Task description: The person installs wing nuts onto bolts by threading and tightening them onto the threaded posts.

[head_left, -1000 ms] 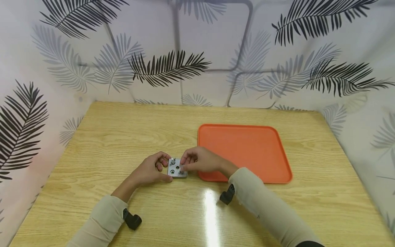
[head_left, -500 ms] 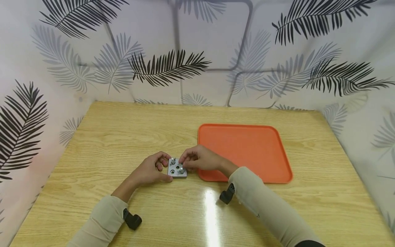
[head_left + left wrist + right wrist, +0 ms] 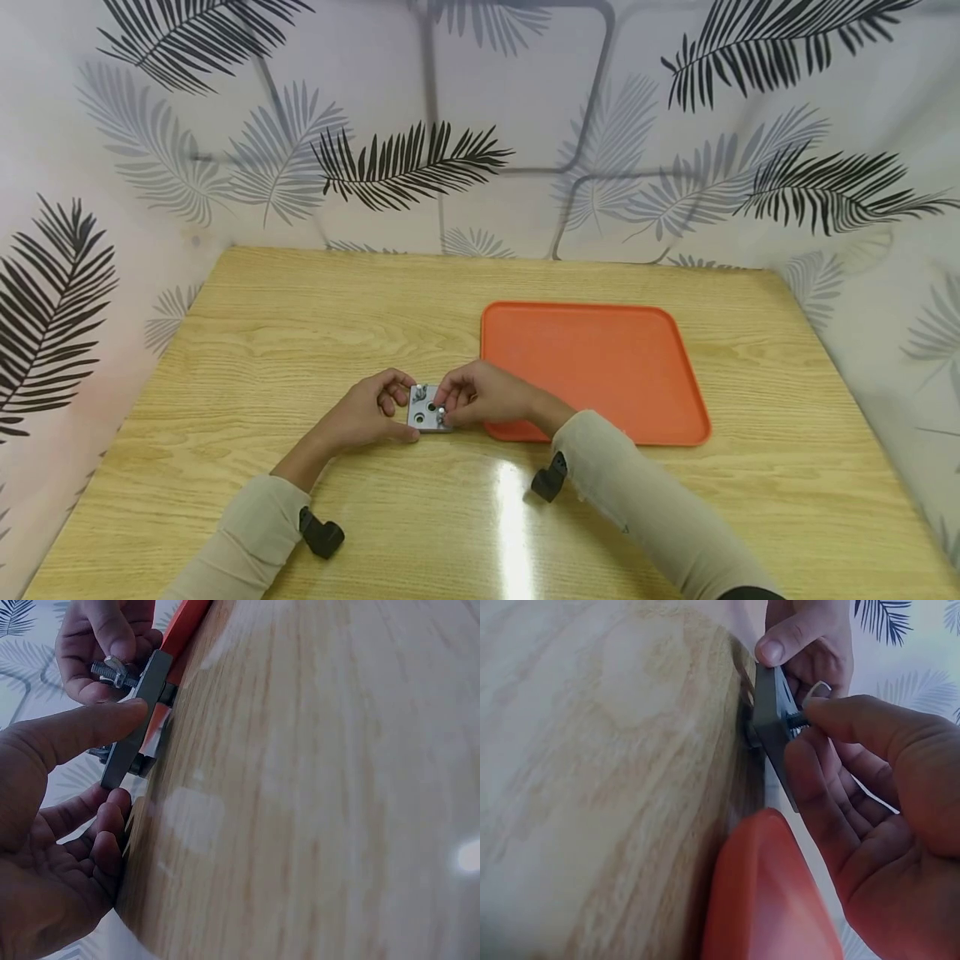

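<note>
A small square metal plate [image 3: 430, 424] with round holes is raised on bolt heads just above the table. My left hand [image 3: 363, 414] grips its left side, thumb on the near edge and fingers at the far edge. Two bolts stand up through the plate, each with a wing nut. At the near right corner my right hand [image 3: 487, 395] pinches one wing nut [image 3: 819, 691] between thumb and fingers; its threaded bolt [image 3: 798, 720] shows beneath. The other wing nut [image 3: 419, 392] sits at the far left corner, untouched. Bolt heads [image 3: 140, 765] show under the plate in the left wrist view.
An orange tray [image 3: 592, 375] lies right of the plate, its left rim partly behind my right hand. The wood-grain table [image 3: 300, 308] runs back to a leaf-patterned curtain [image 3: 480, 100].
Half a second ago the right fingers were slightly off the near-right wing nut; now they have closed around it again. The left hand and plate have stayed put.
</note>
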Action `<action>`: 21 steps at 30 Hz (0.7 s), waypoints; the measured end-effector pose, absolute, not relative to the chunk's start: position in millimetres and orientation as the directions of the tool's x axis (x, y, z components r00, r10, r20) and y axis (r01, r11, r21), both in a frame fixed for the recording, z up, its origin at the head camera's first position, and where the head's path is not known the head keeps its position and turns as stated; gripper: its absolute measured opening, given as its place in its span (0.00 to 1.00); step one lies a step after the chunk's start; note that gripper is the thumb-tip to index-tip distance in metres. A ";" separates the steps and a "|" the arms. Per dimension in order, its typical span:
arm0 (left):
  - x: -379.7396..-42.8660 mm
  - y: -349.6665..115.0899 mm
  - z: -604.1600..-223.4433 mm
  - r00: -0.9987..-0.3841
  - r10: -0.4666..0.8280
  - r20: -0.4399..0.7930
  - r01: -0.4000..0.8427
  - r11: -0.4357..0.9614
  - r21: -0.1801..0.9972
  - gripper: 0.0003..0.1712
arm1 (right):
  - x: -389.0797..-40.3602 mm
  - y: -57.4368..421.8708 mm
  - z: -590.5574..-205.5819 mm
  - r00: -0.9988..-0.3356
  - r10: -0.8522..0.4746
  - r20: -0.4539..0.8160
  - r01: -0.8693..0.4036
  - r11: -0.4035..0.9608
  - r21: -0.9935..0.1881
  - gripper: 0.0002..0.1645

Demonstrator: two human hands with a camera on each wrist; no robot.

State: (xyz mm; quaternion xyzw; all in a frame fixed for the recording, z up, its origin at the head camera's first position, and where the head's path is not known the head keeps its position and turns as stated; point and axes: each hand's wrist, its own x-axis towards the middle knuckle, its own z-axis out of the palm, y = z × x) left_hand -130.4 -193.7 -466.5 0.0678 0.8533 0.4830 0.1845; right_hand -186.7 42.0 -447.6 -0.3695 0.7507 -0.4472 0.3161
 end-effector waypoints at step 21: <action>-130.0 -193.5 -465.2 -0.921 0.296 -0.252 -0.067 0.518 0.852 0.35 | -192.2 45.6 -444.1 -0.524 -0.843 -0.124 -0.250 0.291 -0.923 0.10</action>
